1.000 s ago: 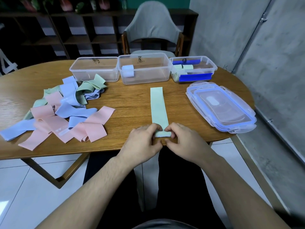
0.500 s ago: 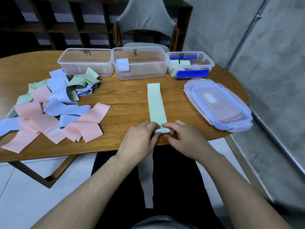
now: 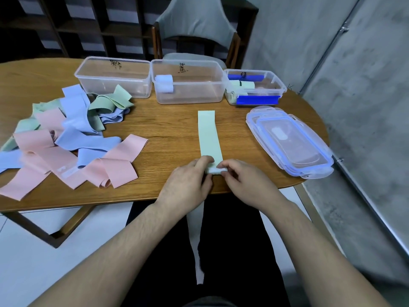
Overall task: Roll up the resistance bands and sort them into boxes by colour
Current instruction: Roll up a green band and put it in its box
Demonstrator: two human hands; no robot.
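Thicker roll on green band (image 3: 209, 135), wooden table (image 3: 172, 120), grey wall (image 3: 365, 85) beside

An oval wooden table (image 3: 168, 127) on pale floor tiles (image 3: 33, 258), grey chair (image 3: 197, 25), dark shelving (image 3: 84, 25), concrete wall (image 3: 365, 69)

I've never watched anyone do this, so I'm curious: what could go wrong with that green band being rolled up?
The green band is only rolled at its near end, pinched by the left hand and right hand; a loose grip could let it spring open. It could also roll crooked, or land in the wrong one of the three boxes.
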